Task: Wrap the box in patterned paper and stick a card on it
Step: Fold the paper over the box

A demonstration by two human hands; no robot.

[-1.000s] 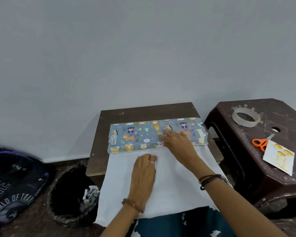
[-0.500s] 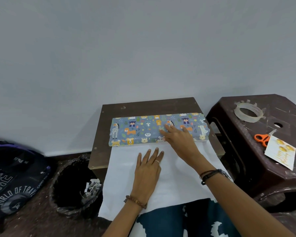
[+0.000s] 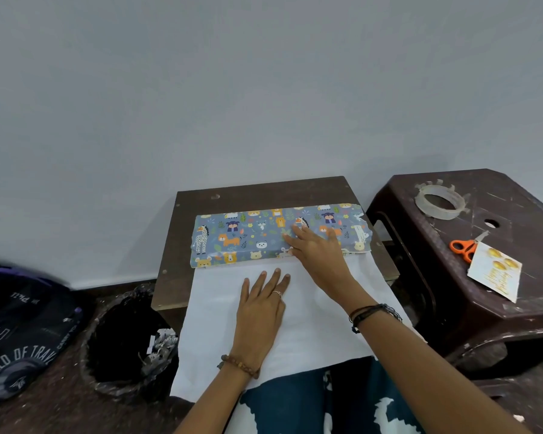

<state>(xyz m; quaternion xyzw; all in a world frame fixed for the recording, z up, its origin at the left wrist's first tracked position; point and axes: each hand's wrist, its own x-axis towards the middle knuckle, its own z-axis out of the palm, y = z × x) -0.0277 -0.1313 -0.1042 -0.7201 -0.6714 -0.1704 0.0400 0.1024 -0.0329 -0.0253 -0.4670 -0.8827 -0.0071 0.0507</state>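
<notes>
A dark plastic stool (image 3: 489,277) stands against the pale wall (image 3: 264,89). On the stool's top lie orange-handled scissors (image 3: 461,248). Well to the stool's left, on the floor, sit a black-lined waste bin (image 3: 123,346) and, beyond it, a dark backpack (image 3: 22,330).

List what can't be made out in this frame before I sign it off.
- Box: head view, fully covered by the patterned paper and the right hand.
- Scissors: blades hidden under the card.
- Backpack: cut off by the left edge.
- Bin contents: too dark.
- Left hand lies flat on the white underside.
</notes>
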